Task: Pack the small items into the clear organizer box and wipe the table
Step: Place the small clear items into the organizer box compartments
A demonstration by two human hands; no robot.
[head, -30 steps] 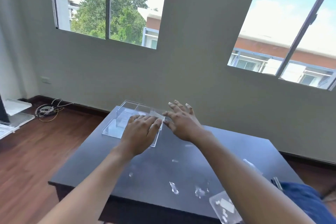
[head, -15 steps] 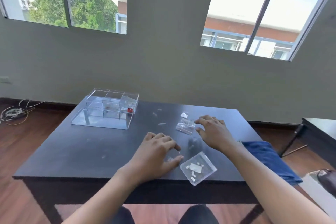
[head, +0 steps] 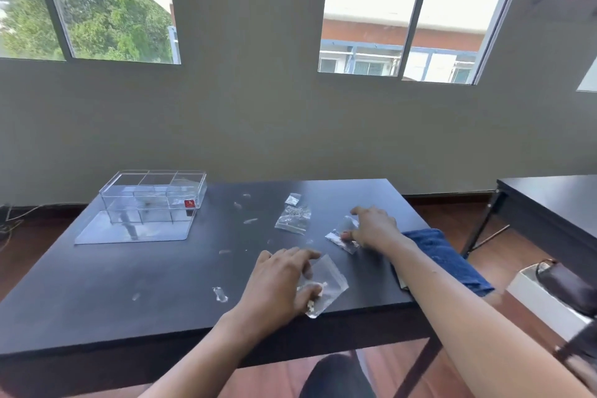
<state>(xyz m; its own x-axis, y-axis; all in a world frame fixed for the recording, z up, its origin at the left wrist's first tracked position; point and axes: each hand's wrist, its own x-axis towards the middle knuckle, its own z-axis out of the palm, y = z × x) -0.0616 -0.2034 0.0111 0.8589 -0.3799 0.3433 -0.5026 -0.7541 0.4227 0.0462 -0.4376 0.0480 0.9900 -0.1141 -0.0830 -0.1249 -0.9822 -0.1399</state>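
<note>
The clear organizer box [head: 154,196] stands on its lid at the counter's [head: 97,294] far left, compartments seemingly bare. The left hand [head: 277,284] pinches a small clear bag [head: 326,287] of white bits near the front edge. The right hand's [head: 374,228] fingers press a second bag [head: 343,236] flat beside the blue cloth [head: 449,260].

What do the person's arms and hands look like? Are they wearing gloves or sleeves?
No gloves and no sleeves show. Both forearms are bare right up to the bottom edge of the picture. The left hand and the right hand are bare too, with no ring, watch or bracelet that I can see. The fingernails are too blurred to describe.
</note>
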